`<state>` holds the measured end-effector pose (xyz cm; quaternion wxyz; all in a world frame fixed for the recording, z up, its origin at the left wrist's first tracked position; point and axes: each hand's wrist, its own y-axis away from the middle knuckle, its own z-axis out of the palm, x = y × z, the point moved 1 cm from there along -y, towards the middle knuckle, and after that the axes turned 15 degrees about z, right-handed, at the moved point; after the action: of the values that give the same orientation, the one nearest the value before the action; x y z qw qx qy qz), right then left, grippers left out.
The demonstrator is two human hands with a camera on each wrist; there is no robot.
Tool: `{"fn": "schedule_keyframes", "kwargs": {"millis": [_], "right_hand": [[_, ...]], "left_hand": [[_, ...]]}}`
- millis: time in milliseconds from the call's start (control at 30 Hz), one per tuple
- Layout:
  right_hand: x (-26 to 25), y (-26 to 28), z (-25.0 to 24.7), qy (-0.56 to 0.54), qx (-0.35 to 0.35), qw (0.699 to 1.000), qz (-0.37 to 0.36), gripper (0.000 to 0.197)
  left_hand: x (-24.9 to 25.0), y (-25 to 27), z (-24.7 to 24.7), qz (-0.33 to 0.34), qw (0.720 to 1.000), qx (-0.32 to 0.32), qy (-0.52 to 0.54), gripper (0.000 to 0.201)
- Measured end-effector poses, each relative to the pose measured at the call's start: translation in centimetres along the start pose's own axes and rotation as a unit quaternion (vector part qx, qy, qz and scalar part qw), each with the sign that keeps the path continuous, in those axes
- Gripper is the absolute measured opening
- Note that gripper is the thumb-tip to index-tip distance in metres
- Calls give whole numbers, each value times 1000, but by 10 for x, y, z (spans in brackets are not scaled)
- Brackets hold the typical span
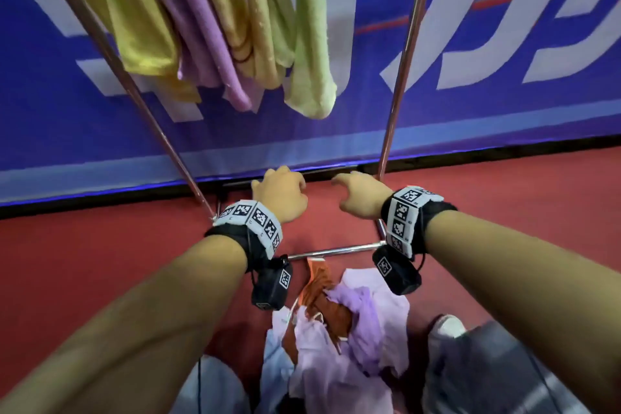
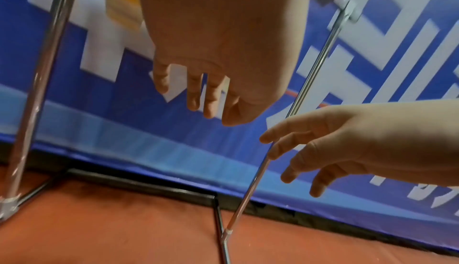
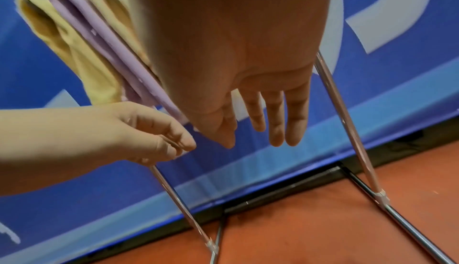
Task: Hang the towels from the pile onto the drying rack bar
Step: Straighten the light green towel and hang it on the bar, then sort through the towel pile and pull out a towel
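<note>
Both hands, left [image 1: 280, 193] and right [image 1: 361, 197], released at frame centre; pile [image 1: 339, 339] below tangled, risking several towels lifting together.

Open air lies between the rack's two slanted metal poles [image 1: 400, 77], where both empty hands hover. At 11 o'clock, hanging towels [image 1: 215, 33] fill the gap. At 6 o'clock, the towel pile [image 1: 346, 339] and a low crossbar [image 1: 332, 250] block the floor.
</note>
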<state>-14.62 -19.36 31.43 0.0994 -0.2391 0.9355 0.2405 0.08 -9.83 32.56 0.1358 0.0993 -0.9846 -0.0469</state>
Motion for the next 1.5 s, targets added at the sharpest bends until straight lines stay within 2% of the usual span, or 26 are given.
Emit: {"fn": "schedule_keyframes", "kwargs": {"millis": [167,367,467,633,700,767,833,900,1033,1167,1267,1333,1367,1433,1500], "right_hand": [[42,-41,91,20,-93,994,57,57],[78,-83,176,30,-181,976,121,54],[93,-97,215,38,-214,968,129,51],[120,-123,273,58,-220,964,138,50],[119,-128,281,74,-220,963,138,50],[121,-134,297,86,-247,956,131,46],[124,-136,315,115,-297,938,139,52],[130,-134,327,132,-317,927,148,55],[137,-125,342,167,-307,922,167,51],[139,-122,339,161,-292,928,166,39],[136,-124,325,67,-273,942,185,33],[130,-127,310,-54,-247,944,211,23],[125,-128,303,-117,-242,939,216,18],[112,-127,287,-211,-246,921,214,21],[97,-123,268,-268,-250,908,204,26]], "left_hand": [[-28,-8,101,-43,995,-77,54,24],[-60,-19,191,-79,981,-151,93,23],[-72,-23,232,-90,975,-170,111,22],[-86,-29,303,-115,954,-235,144,29],[-89,-30,325,-127,944,-254,170,33],[-95,-32,352,-128,935,-270,193,41],[-97,-28,373,-131,923,-296,211,42],[-96,-22,386,-138,915,-304,228,33],[-91,-11,402,-131,915,-288,250,27],[-89,-9,399,-121,917,-273,265,25],[-83,-11,385,-111,911,-270,290,24],[-75,-12,370,-104,908,-257,314,25],[-69,-13,361,-98,908,-247,324,28],[-59,-11,347,-93,904,-219,356,36],[-50,-8,332,-106,897,-184,388,24]]}}
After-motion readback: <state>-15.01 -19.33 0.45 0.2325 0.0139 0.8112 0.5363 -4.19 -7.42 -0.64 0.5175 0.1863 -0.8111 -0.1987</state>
